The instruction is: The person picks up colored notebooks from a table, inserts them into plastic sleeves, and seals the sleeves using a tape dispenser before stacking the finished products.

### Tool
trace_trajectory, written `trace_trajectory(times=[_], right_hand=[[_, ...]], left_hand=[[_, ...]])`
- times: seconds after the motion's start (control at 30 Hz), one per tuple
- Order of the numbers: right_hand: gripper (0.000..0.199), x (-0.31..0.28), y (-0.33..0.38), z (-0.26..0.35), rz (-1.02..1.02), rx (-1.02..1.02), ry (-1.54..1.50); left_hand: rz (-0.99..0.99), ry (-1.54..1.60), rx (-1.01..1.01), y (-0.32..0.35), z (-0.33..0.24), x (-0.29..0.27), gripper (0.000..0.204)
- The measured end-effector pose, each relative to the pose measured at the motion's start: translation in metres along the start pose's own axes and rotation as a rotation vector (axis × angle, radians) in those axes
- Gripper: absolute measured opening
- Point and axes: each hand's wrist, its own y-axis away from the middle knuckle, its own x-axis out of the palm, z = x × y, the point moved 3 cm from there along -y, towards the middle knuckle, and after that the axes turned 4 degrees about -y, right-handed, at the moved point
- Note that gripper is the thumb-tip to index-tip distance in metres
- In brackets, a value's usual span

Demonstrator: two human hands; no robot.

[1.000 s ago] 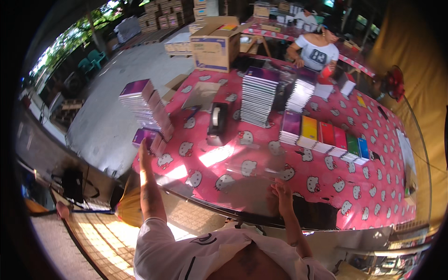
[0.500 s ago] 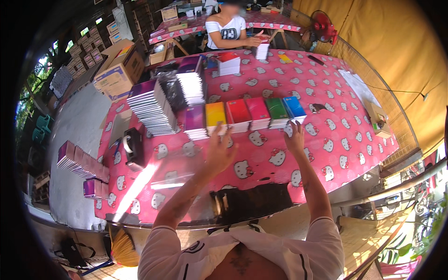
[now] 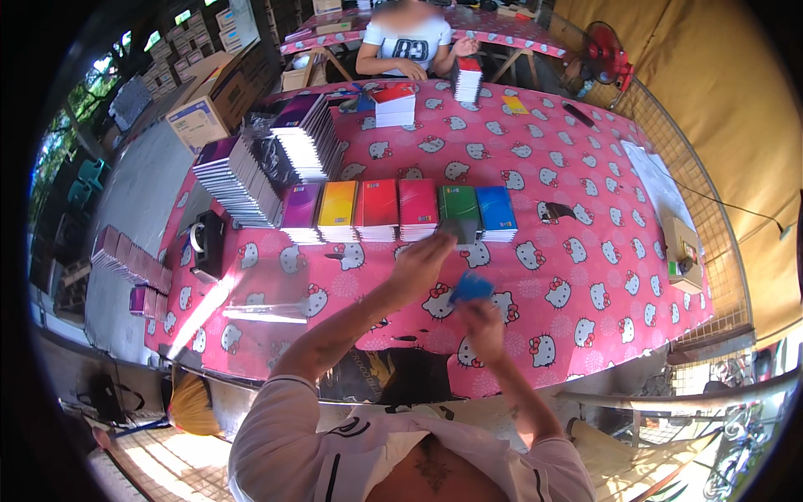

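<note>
At one o'clock, the right hand [image 3: 483, 328] is gripping a blue notebook [image 3: 472, 289]; at twelve, the left hand [image 3: 425, 261] is meeting the green notebook stack [image 3: 457, 203], its blurred grip indeterminable. Single-copy collecting is apparently proceeding; the next move is likely requiring a clean pinch there.

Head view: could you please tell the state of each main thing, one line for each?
Right hand, closed on a small blue notebook
Left hand, at the rectangular green notebook stack, grip too blurred to tell
Six coloured notebook stacks, flat, in a row
Two tall purple notebook stacks, standing
Black tape dispenser, upright
Red fan, spinning unclear
</note>
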Motion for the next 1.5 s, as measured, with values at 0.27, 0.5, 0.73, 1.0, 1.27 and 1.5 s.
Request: trace_trajectory(times=[0.27, 0.5, 0.73, 1.0, 1.27, 1.5], right_hand=[[0.045, 0.037, -0.1, -0.009, -0.157, 0.103, -0.224], [0.041, 0.104, -0.177, 0.014, 0.049, -0.117, 0.056], [0.031, 0.031, -0.032, -0.046, 0.205, -0.006, -0.365], [0.039, 0.049, -0.084, -0.041, 0.297, 0.321, -0.224], [0.038, 0.094, -0.157, -0.012, 0.14, -0.229, 0.183], [0.027, 0.022, 0.032, 0.032, 0.173, 0.168, -0.306]], left_hand=[[0.266, 0.021, -0.095, 0.13, -0.026, -0.023, 0.043], [0.13, -0.542, -0.182, 0.039, 0.122, -0.062, 0.051], [0.318, -0.204, -0.383, 0.004, -0.007, -0.106, 0.03], [0.342, -0.019, -0.582, 0.064, 0.038, 0.001, 0.033], [0.005, -0.406, -0.121, 0.041, 0.117, -0.071, 0.041], [0.121, -0.025, -0.089, 0.133, -0.048, -0.074, 0.033]])
